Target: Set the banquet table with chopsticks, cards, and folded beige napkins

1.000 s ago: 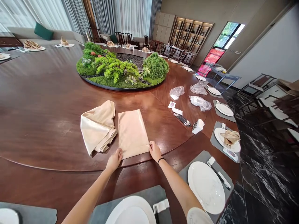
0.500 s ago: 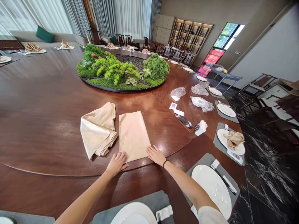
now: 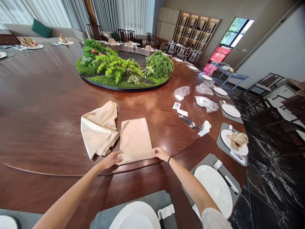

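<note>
A beige cloth napkin [image 3: 135,136] lies as a rectangle on the wooden table, with a strip turned up along its near edge. My left hand [image 3: 113,159] pinches that strip's left corner, and my right hand [image 3: 160,154] grips its right corner. To the left of it, close to my left hand, rests a loosely bunched stack of beige napkins [image 3: 100,130].
Moss and small trees fill a round centrepiece [image 3: 124,87] at the middle of the table [image 3: 43,121]. On the right lie plastic bags [image 3: 206,103], chopsticks [image 3: 187,121] and a white card stand [image 3: 204,128]. Place settings with plates [image 3: 213,190] line the near and right edges.
Both hands have gone from lying flat on the napkin's near corners to pinching them. The near edge is now folded up into a narrow strip.
</note>
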Demonstrator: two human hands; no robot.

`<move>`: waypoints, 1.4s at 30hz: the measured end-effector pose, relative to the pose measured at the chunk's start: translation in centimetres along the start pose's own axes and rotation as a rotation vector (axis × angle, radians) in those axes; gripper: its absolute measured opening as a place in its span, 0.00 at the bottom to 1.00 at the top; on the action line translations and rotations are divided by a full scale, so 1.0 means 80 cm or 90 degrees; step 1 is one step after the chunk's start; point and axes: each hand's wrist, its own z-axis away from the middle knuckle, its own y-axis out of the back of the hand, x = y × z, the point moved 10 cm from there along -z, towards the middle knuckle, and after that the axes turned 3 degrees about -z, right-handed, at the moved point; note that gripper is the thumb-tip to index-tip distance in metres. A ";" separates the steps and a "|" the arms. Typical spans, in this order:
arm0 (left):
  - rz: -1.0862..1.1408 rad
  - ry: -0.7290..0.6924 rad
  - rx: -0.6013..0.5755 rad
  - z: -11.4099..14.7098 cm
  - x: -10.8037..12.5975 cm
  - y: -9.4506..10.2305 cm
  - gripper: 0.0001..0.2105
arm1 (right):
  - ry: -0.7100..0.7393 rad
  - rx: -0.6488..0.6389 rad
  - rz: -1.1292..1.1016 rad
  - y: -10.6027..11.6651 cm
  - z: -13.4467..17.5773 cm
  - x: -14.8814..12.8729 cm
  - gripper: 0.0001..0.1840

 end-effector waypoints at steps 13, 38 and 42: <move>-0.726 -0.191 0.003 -0.042 0.073 -0.029 0.21 | 0.281 -0.010 0.678 -0.032 -0.012 -0.104 0.14; -0.196 0.069 0.129 -0.031 0.002 0.038 0.05 | 0.100 0.172 0.108 0.027 -0.023 -0.054 0.05; -0.571 -0.016 0.147 -0.042 0.052 0.023 0.15 | 0.255 0.178 0.404 0.006 -0.029 -0.093 0.13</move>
